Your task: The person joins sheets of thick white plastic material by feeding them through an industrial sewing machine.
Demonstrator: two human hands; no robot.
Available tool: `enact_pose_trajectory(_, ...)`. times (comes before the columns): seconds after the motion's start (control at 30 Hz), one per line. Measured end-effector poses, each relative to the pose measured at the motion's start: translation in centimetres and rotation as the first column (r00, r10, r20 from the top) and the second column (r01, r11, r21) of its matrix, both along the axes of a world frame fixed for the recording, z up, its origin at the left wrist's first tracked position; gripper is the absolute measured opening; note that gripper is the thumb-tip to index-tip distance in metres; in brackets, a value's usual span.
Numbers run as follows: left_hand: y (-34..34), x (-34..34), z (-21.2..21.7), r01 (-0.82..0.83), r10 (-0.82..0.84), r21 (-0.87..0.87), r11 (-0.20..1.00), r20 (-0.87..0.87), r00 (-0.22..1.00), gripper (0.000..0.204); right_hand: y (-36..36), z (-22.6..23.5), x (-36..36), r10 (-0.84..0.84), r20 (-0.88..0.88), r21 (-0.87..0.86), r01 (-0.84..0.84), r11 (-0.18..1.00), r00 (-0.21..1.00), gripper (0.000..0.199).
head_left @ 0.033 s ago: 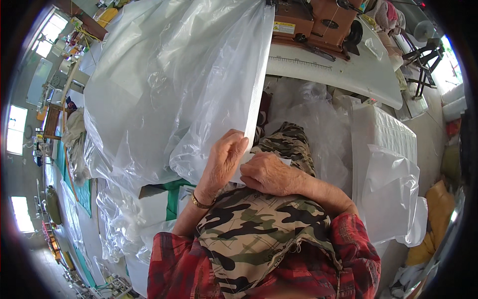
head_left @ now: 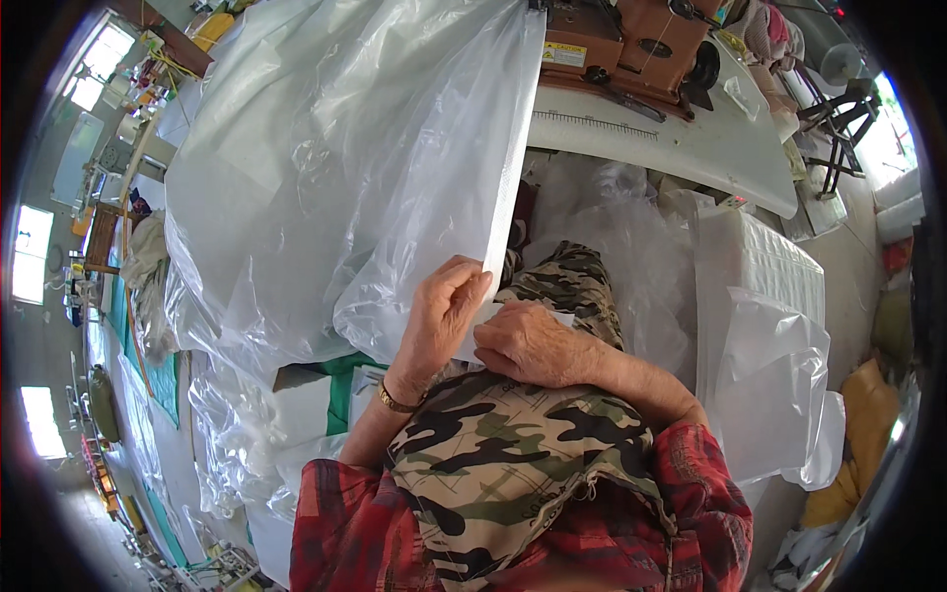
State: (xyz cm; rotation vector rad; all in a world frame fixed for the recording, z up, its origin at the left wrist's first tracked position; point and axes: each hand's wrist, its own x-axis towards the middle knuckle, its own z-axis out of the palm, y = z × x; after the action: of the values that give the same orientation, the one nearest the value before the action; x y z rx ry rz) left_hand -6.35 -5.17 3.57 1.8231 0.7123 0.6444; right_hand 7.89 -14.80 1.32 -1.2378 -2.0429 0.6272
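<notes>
A large clear plastic sheet (head_left: 286, 197) spreads over the table on my left, its hemmed edge running down from the sewing machine (head_left: 641, 49). My left hand (head_left: 446, 311) pinches that hem near its lower end, thumb on top. Close beside it, my right hand (head_left: 533, 343) is curled closed over my lap, near the sheet's lower corner. A bit of white material shows behind its knuckles; what the fingers grip is hidden. Under both hands lies camouflage-patterned cloth (head_left: 523, 424).
The white machine table (head_left: 691, 148) has a ruler scale along it. Below it lies crumpled clear plastic (head_left: 631, 257). To my right stands a stack of white folded sheeting (head_left: 760, 266). A dark stand (head_left: 843, 123) is at the far right. Green cloth (head_left: 345, 390) shows under the sheet.
</notes>
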Motion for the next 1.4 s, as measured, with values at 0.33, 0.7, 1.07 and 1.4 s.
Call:
enact_pose_trajectory(0.33,-2.3,-0.6,1.4,-0.153,0.159,-0.045,0.987,0.163,0.974,0.034,7.5,-4.0,0.7,-0.355,-0.419,-0.189,0.302,0.934,0.836,0.025)
enact_pose_trajectory(0.7,-0.8,1.1,0.0,-0.128,0.130,0.509,0.851,0.033,0.991,0.031,12.8,-3.9,3.6,-0.591,-0.689,-0.243,0.635,0.733,0.418,0.022)
enact_pose_trajectory(1.07,1.1,4.6,-4.2,0.102,-0.085,0.573,0.813,-0.056,0.995,0.028,22.2,0.8,16.8,-0.720,-0.450,0.053,0.820,0.569,0.528,0.045)
enact_pose_trajectory(1.4,4.5,7.5,-5.3,0.159,-0.133,0.545,0.823,-0.086,0.987,0.026,21.7,-0.6,17.1,-0.636,-0.549,0.005,0.763,0.646,0.542,0.036)
